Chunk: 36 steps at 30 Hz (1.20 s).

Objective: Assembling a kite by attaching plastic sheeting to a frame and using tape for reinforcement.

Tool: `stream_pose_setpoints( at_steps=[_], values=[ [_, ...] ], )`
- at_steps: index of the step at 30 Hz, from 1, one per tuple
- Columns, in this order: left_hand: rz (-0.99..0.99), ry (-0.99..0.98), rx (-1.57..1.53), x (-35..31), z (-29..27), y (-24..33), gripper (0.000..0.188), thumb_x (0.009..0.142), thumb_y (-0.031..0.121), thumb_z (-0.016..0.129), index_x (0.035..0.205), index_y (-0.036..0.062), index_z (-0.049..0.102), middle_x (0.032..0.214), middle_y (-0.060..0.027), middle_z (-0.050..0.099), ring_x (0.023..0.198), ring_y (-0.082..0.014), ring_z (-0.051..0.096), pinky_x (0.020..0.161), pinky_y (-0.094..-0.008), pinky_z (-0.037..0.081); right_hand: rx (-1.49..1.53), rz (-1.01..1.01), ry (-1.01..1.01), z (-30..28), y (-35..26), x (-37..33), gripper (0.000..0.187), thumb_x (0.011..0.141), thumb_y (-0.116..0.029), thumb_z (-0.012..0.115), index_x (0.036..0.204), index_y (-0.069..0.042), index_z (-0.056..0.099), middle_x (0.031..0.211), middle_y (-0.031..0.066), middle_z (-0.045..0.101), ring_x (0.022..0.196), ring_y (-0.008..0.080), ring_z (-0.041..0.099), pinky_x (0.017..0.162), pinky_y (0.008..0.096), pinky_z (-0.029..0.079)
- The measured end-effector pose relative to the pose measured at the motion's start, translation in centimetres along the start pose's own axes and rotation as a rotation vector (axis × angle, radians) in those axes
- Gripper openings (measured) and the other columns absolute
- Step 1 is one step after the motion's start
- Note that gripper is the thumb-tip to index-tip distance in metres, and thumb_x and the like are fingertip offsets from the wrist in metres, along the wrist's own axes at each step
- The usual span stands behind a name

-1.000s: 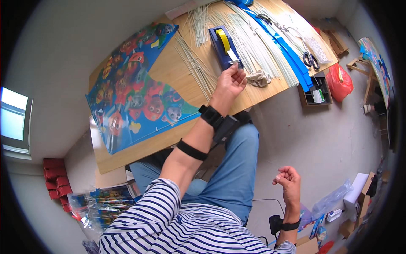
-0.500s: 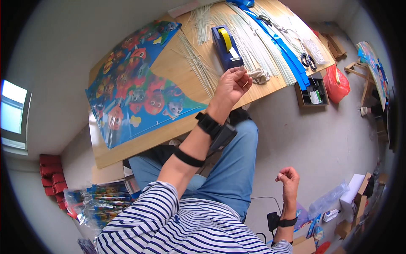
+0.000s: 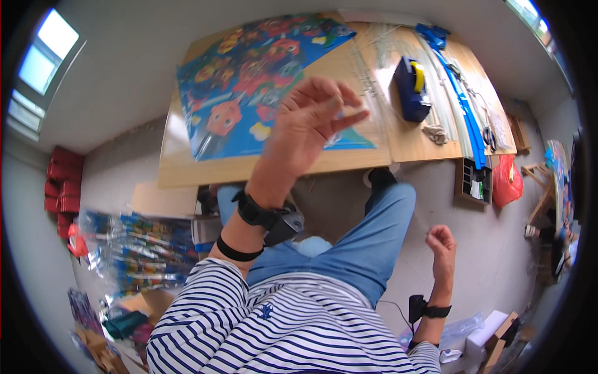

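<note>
My left hand (image 3: pixel 300 128) is raised over the near edge of a blue printed plastic sheet (image 3: pixel 215 146) with colourful cartoon figures. Its thumb and fingertips are pinched together. A small pale, translucent bit shows between them, too blurred to name. Off the table to the right, my right hand (image 3: pixel 443 243) is held up with curled fingers; what they hold, if anything, I cannot make out. A dark blue tape dispenser (image 3: pixel 408 96) with a yellow core stands on the table, to the right of my left hand. A crumpled pale cloth (image 3: pixel 435 134) lies in front of it.
Thin pale rods (image 3: pixel 443 100), blue strips (image 3: pixel 462 100) and black-handled scissors (image 3: pixel 489 138) lie on the table's (image 3: pixel 349 163) right part. A compartment box (image 3: pixel 471 181) and red bag (image 3: pixel 507 181) are beyond its right edge. Plastic-wrapped packs (image 3: pixel 140 249) sit at lower left.
My left hand has moved from the tape dispenser's front leftward, over the sheet. The view has shifted, so the table appears farther right. My right hand stays off to the right with fingers curled.
</note>
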<state>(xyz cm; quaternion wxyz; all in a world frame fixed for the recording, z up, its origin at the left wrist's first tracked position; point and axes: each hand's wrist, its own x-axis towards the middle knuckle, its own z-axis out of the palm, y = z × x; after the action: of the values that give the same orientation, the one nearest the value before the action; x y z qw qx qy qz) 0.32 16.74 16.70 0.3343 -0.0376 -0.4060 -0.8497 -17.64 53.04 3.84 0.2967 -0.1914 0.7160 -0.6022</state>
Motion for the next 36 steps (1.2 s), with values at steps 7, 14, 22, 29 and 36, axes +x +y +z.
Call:
stream_pose_setpoints(
  at_steps=[7, 14, 22, 29, 36],
  values=[
    [0.263, 0.293, 0.183, -10.4, -6.4, 11.0, 0.012, 0.089, 0.0, 0.066, 0.099, 0.0056, 0.063, 0.094, -0.0072, 0.063, 0.091, -0.0206, 0.065, 0.09, -0.0391, 0.055, 0.096, -0.08, -0.271, 7.1, -8.2, 3.9, 0.009, 0.083, 0.0, 0.063, 0.091, 0.001, 0.059, 0.081, 0.0045, 0.06, 0.073, 0.0135, 0.057, 0.075, 0.0281, 0.048],
    [0.308, 0.554, 0.428, -19.1, -10.3, 15.7, 0.016, 0.086, 0.001, 0.07, 0.1, 0.0051, 0.064, 0.09, -0.007, 0.064, 0.091, -0.0185, 0.064, 0.092, -0.0387, 0.056, -0.071, -0.147, -0.435, 14.7, -13.3, 6.1, 0.013, 0.081, 0.0, 0.064, 0.094, 0.001, 0.061, 0.08, 0.0026, 0.059, 0.073, 0.0095, 0.054, 0.068, 0.0233, 0.043],
    [0.289, 0.671, 0.511, -19.5, -13.9, 13.4, 0.007, 0.091, 0.0, 0.063, 0.097, 0.0033, 0.061, 0.091, -0.0076, 0.065, 0.086, -0.0176, 0.066, 0.087, -0.0353, 0.057, -0.281, -0.233, -0.43, 15.1, -13.5, 9.1, 0.008, 0.085, -0.004, 0.064, 0.093, -0.003, 0.06, 0.085, -0.0028, 0.056, 0.08, 0.0053, 0.051, 0.073, 0.0209, 0.041],
    [0.234, 0.67, 0.367, -17.4, -16.0, 11.5, 0.009, 0.096, 0.004, 0.06, 0.104, 0.0044, 0.057, 0.101, -0.0073, 0.06, 0.094, -0.0173, 0.062, 0.095, -0.0369, 0.053, -0.259, -0.24, -0.381, 15.2, -13.7, 12.2, 0.008, 0.086, -0.008, 0.061, 0.091, -0.002, 0.061, 0.079, -0.0022, 0.056, 0.075, 0.0059, 0.051, 0.071, 0.0226, 0.042],
    [0.224, 0.752, 0.435, -15.8, -17.7, 10.2, 0.01, 0.096, 0.005, 0.06, 0.106, 0.0038, 0.057, 0.107, -0.0093, 0.063, 0.096, -0.018, 0.064, 0.097, -0.0385, 0.053, -0.173, -0.164, -0.406, 16.5, -12.4, 15.1, 0.01, 0.083, -0.003, 0.062, 0.093, 0.0, 0.063, 0.075, 0.0006, 0.058, 0.069, 0.0078, 0.054, 0.067, 0.0215, 0.045]
  ],
)
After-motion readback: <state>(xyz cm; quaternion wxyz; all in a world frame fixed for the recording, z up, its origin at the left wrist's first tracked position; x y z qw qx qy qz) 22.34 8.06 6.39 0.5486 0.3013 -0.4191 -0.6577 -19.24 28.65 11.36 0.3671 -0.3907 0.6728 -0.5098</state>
